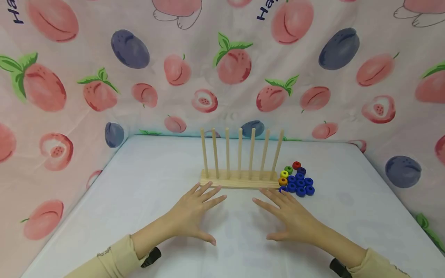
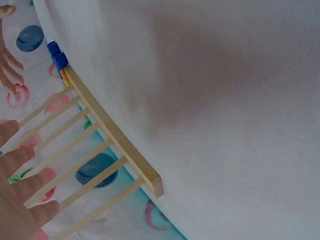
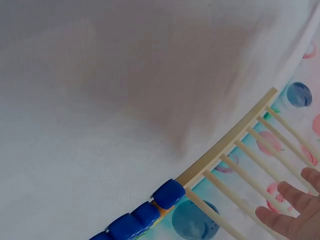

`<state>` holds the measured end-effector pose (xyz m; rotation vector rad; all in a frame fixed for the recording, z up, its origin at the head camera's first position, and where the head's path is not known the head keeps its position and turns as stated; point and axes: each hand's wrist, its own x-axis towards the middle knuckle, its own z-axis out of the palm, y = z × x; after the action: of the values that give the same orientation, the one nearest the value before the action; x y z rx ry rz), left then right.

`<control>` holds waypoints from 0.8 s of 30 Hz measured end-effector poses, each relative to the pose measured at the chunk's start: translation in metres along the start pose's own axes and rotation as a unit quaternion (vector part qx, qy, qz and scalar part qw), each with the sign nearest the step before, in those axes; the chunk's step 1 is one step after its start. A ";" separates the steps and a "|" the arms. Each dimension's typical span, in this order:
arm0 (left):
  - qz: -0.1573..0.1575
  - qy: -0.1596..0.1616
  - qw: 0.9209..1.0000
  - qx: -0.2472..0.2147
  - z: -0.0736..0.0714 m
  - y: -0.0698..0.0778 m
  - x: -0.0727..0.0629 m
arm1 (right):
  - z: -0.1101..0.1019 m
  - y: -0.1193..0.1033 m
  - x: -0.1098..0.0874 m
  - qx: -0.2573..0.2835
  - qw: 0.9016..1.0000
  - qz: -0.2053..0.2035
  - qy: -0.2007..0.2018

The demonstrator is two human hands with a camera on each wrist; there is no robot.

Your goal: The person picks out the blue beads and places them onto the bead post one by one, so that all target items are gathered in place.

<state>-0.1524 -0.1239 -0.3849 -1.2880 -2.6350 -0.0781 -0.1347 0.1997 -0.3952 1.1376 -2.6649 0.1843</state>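
Head, rack: wooden 7-peg bead rack point(image 1: 240, 185), upright on white-covered table point(image 1: 139, 185); pegs point(image 1: 240, 154) bare, no beads on.
Head, beads: loose group at rack's R end. Blue ones point(image 1: 301, 194) mostly, plus a darker navy one, red bead point(image 1: 296, 166), green bead point(image 1: 288, 170), yellow bead point(image 1: 284, 175), orange bead point(image 1: 283, 182).
Head, L hand point(image 1: 192, 210): in front of rack's L end, fingers spread, released, nothing held.
Head, R hand point(image 1: 290, 216): in front of rack's R end, ditto, nothing held; fingertips overlap nearest blue bead, can't tell if touching.
Head, step: prob. start/pause pose, nothing picked up.
Head, next move: handling a bead would call for a fingertip pinch, R hand nearest; small, rounded, may roll. Rack may want steadying.
Head, writing: "Ha" on peach-print cloth point(image 1: 240, 15) behind rack, rest cut off/folded; mark on L sleeve point(image 1: 118, 255), in front of rack, too small to read. No brand legible.
L wrist, hand: L fingers apart across pegs in view, no grip; R hand partly in, beyond rack's bead end. No text.
R wrist, hand: R fingers spread over pegs in view, no grip; blue beads by rack's near end. No text.
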 end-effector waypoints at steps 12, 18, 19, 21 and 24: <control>0.025 0.066 0.997 -0.013 0.001 -0.004 0.000 | -0.003 0.004 0.000 0.018 0.999 0.013 0.025; 0.032 0.098 0.994 -0.031 0.003 -0.007 -0.001 | -0.002 0.007 -0.001 0.025 0.999 0.025 0.038; 0.030 0.101 0.994 -0.036 0.004 -0.008 -0.001 | -0.002 0.008 -0.001 0.029 0.998 0.028 0.039; 0.021 0.108 0.993 -0.049 0.004 -0.009 -0.002 | -0.003 0.011 -0.002 0.035 0.998 0.035 0.042; 0.007 0.113 0.991 -0.067 0.004 -0.012 -0.002 | -0.005 0.015 -0.004 0.039 0.997 0.048 0.052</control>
<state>-0.1611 -0.1319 -0.3883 -1.2563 -2.4629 -0.3805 -0.1420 0.2137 -0.3920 0.9938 -2.6424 0.3578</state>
